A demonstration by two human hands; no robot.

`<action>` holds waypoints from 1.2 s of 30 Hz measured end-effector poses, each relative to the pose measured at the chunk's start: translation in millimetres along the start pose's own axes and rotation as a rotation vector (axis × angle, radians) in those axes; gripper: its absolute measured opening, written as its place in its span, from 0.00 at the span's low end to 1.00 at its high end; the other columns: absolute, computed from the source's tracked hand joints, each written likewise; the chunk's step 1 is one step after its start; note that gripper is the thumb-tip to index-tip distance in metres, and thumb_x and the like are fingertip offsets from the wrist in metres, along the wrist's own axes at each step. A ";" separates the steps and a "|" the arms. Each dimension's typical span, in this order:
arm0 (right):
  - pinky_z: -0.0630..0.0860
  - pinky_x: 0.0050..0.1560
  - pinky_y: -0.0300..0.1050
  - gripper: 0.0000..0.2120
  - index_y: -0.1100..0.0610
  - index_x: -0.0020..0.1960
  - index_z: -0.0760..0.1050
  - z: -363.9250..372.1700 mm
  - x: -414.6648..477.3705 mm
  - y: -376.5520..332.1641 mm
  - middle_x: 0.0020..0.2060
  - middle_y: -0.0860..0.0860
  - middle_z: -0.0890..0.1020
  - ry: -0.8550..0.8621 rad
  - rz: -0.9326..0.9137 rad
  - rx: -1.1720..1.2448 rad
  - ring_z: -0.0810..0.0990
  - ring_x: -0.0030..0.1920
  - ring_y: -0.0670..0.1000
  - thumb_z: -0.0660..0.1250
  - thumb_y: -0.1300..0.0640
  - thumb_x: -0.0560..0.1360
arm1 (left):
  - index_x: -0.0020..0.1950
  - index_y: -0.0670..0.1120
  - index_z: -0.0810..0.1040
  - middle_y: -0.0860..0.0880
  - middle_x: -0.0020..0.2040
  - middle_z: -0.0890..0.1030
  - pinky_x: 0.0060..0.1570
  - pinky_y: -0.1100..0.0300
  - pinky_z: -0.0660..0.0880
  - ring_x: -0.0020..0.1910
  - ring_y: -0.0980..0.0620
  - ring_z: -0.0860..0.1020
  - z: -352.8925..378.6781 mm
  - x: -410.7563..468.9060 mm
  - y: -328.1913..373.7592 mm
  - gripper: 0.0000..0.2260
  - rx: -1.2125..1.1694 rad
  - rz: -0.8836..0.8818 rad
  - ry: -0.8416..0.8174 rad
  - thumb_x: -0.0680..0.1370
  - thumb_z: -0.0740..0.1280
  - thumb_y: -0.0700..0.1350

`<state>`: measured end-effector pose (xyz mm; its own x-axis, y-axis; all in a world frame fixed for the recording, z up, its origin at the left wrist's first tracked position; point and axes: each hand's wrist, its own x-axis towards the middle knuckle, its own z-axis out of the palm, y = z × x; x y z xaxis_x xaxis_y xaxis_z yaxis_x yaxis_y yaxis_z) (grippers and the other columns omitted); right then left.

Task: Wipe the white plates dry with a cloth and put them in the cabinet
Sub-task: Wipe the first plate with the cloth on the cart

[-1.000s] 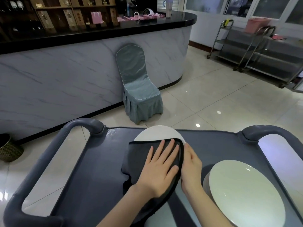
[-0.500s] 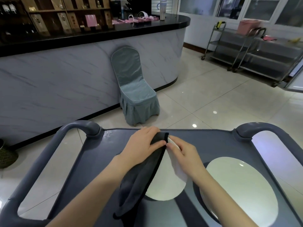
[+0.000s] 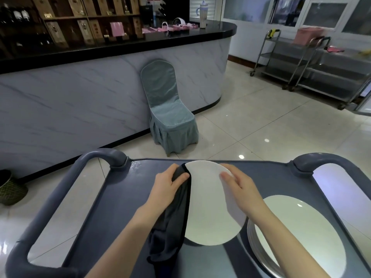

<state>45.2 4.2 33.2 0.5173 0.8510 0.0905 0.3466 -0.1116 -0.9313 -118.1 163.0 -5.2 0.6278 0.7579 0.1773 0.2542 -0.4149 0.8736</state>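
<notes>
Plate (image 3: pixel 212 207) under work lies on the grey cart (image 3: pixel 120 197), between the two hands; whether its near edge rests flat or is raised a little I cannot tell. The left hand (image 3: pixel 168 187) is curled round a dark cloth (image 3: pixel 172 227) at the far left rim, and the cloth hangs down along that side. The right hand (image 3: pixel 241 189) lies with nearly straight fingers on the far right rim, steadying it; its thumb is hidden.

Glazed white china like this is likely stiff, fairly heavy, slick while damp and quick to chip. It should be taken at opposite rims, thumb on top and fingers beneath, with the cloth between skin and glaze for grip.

Just beside it on the right stands a stack of plates (image 3: pixel 301 237), close enough to knock. The raised cart handles (image 3: pixel 100 157) flank the far corners. Beyond are a covered chair (image 3: pixel 170 109), a marble-fronted counter (image 3: pixel 80 93) and steel trolleys (image 3: pixel 321 67). No cabinet is in view.
</notes>
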 end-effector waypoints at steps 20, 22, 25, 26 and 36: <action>0.69 0.52 0.24 0.17 0.32 0.52 0.78 4.6 1.1 -7.4 0.51 0.29 0.82 -0.035 -0.096 -0.062 0.78 0.54 0.32 0.64 0.55 0.82 | 0.33 0.52 0.73 0.61 0.28 0.76 0.32 0.69 0.66 0.30 0.64 0.71 -5.3 -0.2 3.2 0.14 0.057 -0.002 -0.019 0.77 0.71 0.49; 0.69 0.53 0.26 0.12 0.35 0.54 0.78 11.3 4.5 -8.0 0.51 0.28 0.81 -0.143 -0.130 -0.205 0.78 0.55 0.32 0.65 0.54 0.81 | 0.33 0.58 0.71 0.62 0.29 0.76 0.33 0.69 0.65 0.31 0.64 0.71 -4.2 6.9 12.6 0.15 0.155 0.135 -0.176 0.76 0.72 0.50; 0.69 0.52 0.24 0.13 0.35 0.52 0.78 7.7 6.2 -10.8 0.50 0.29 0.82 -0.102 -0.128 -0.123 0.79 0.54 0.32 0.66 0.56 0.81 | 0.33 0.56 0.71 0.60 0.28 0.74 0.33 0.68 0.64 0.30 0.64 0.70 -3.4 9.0 13.6 0.15 0.125 0.130 -0.148 0.77 0.71 0.49; 0.69 0.51 0.24 0.14 0.36 0.51 0.79 3.8 6.3 -12.3 0.49 0.30 0.83 -0.038 -0.112 -0.043 0.79 0.53 0.32 0.66 0.57 0.81 | 0.33 0.51 0.72 0.59 0.28 0.73 0.32 0.67 0.64 0.29 0.63 0.69 -3.1 7.6 10.9 0.15 0.074 0.070 -0.066 0.78 0.70 0.48; 0.74 0.46 0.37 0.09 0.39 0.53 0.74 26.6 -6.2 1.3 0.47 0.39 0.83 0.297 0.140 0.239 0.81 0.49 0.41 0.63 0.54 0.82 | 0.33 0.42 0.70 0.55 0.28 0.72 0.34 0.59 0.68 0.32 0.52 0.68 13.9 -20.1 -9.0 0.20 -0.280 -0.477 0.441 0.79 0.66 0.53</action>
<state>21.7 12.4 22.0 0.7626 0.6465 0.0220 0.0826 -0.0636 -0.9946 -122.8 144.6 -22.9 0.1229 0.9827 -0.1384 0.1915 0.1133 0.9749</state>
